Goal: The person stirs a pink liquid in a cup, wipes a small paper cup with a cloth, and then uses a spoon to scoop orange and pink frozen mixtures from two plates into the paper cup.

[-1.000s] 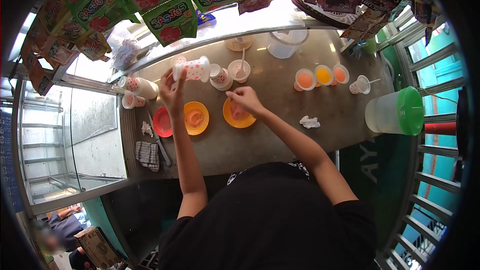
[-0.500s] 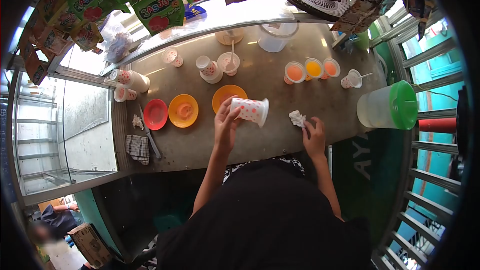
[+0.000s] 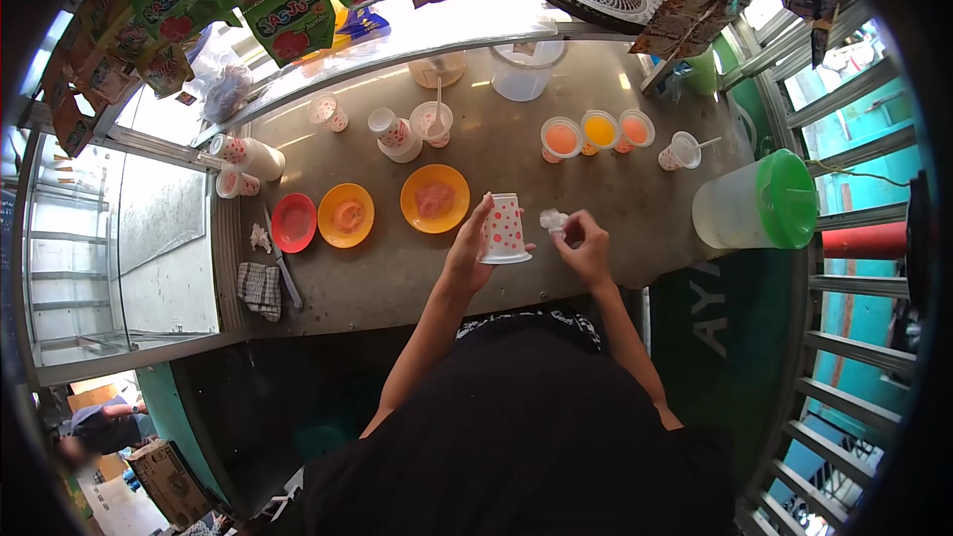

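Observation:
My left hand (image 3: 467,256) is wrapped round a white plastic cup with red dots (image 3: 504,223), its wide rim turned toward my body. Close to the cup's right side, my right hand (image 3: 588,248) pinches a crumpled white tissue (image 3: 552,221) between thumb and fingers. Behind the cup on the metal counter (image 3: 536,177) lies an orange plate (image 3: 408,210) with something pink on it. Left of that are a second orange plate (image 3: 328,228), also with pinkish contents, and a red plate (image 3: 295,222).
Three filled cups (image 3: 600,131) stand at the back right, near a cup with a spoon (image 3: 681,151) and a green-lidded container (image 3: 735,212). A knife (image 3: 289,281) and checked cloth (image 3: 259,290) lie at left. Drink sachets (image 3: 288,20) hang overhead. A person (image 3: 104,427) is at lower left.
My left hand has turned the cup so its rim swings from facing right to facing me. My right hand has lifted the tissue off the counter and brought it left toward the cup.

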Tool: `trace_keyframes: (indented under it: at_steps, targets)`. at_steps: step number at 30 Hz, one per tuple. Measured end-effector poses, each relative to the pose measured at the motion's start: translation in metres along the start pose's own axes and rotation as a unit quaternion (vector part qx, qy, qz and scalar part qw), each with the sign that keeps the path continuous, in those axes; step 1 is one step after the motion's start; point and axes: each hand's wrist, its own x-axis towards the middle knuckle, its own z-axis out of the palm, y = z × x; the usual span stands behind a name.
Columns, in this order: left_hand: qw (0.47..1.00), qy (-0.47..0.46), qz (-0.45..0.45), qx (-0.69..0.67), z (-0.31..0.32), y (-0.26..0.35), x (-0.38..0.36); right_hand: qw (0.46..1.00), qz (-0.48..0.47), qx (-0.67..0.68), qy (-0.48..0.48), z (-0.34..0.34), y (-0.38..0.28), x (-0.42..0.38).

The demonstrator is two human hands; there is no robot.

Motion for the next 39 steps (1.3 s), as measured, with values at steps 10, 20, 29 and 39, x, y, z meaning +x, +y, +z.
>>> trace_keyframes:
  at_steps: [10,20,29,39]
  targets:
    - [0.996,-0.063,-0.003,-0.063,-0.012,-0.008,0.016,0.957,-0.219,0.19,-0.02,-0.019,-0.097,-0.004]
    - [0.997,-0.069,-0.018,-0.02,0.004,0.0,0.021,0.952,-0.193,0.178,0.159,-0.013,-0.112,0.029]
    - [0.981,-0.082,-0.045,-0.168,0.004,0.016,0.028,0.956,-0.178,0.213,0.097,-0.013,-0.113,0.012]
    - [0.996,-0.081,0.017,-0.016,0.014,0.004,0.009,0.944,-0.201,0.243,0.101,-0.025,-0.121,0.027]
